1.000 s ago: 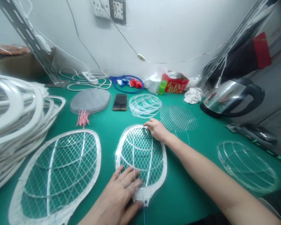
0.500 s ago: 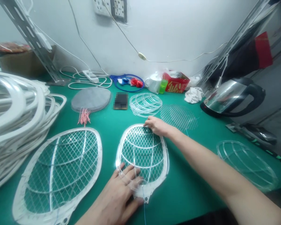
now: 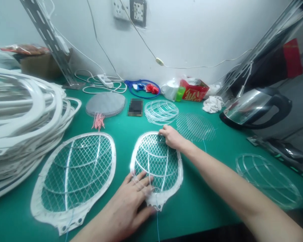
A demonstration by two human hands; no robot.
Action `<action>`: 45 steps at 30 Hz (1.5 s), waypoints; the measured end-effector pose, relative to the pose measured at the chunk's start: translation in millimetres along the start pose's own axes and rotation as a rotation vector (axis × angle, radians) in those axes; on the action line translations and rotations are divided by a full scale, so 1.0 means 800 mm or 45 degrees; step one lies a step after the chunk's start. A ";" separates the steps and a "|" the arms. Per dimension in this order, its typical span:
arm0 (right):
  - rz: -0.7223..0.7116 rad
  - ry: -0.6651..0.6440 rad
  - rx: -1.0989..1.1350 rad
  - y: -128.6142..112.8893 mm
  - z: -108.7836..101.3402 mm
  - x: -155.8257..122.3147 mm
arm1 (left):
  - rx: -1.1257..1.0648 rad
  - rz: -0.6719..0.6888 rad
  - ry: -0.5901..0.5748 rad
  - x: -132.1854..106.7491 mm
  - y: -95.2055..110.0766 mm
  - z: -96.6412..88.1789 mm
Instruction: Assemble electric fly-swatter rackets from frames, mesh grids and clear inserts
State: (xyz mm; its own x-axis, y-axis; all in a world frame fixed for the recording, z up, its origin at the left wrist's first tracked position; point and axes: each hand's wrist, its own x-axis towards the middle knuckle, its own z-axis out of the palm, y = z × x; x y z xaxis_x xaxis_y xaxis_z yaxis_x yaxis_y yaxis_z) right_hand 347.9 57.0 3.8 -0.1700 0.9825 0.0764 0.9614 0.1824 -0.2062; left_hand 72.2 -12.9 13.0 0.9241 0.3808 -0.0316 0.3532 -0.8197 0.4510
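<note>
A white oval racket frame [image 3: 181,171] with metal mesh and clear plastic ribs lies on the green table in front of me. My left hand [image 3: 132,196] rests at its lower left, fingers spread over the rim and mesh, thumb by the bottom tab. At the top rim, my right hand [image 3: 172,137] has its fingers curled and pinched on the frame's edge. A thin blue wire [image 3: 158,223] runs from the bottom tab toward me. To the left lies a larger-looking second white racket frame [image 3: 112,161], also with mesh and ribs.
White frames [image 3: 37,114] are piled at far left. Behind are grey mesh discs [image 3: 106,103], pink strips [image 3: 99,121], clear ribbed grids [image 3: 161,111] and loose mesh [image 3: 195,127]. A kettle [image 3: 252,106] and another clear grid [image 3: 267,179] are at right.
The view has turned slightly left, so things sit further right in it. Both hands keep much the same places on the frame, whose right edge looks more even now.
</note>
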 end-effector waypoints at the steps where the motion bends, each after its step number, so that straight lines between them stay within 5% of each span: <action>1: -0.012 -0.011 0.017 0.002 -0.001 0.001 | -0.003 0.012 -0.001 -0.002 -0.001 0.000; 8: 0.137 -0.004 0.411 0.018 -0.004 0.008 | 0.020 0.024 0.012 -0.004 -0.004 0.003; 20: 0.047 0.059 0.217 0.014 -0.004 0.005 | 0.021 0.007 0.067 -0.004 -0.001 0.000; 34: 0.190 -0.053 0.068 0.004 -0.009 0.008 | -0.003 -0.002 0.048 -0.004 -0.001 -0.002; 45: 0.047 0.022 0.081 0.013 0.002 0.006 | -0.021 0.021 0.148 -0.003 0.001 0.000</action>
State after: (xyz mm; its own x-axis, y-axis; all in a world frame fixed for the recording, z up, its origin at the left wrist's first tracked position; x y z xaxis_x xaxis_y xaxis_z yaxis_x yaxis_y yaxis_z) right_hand 357.0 64.0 0.5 -0.1305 0.9878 0.0847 0.9510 0.1489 -0.2711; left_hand 70.2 -14.2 13.4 0.9063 0.4153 0.0787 0.3350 -0.8193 0.4653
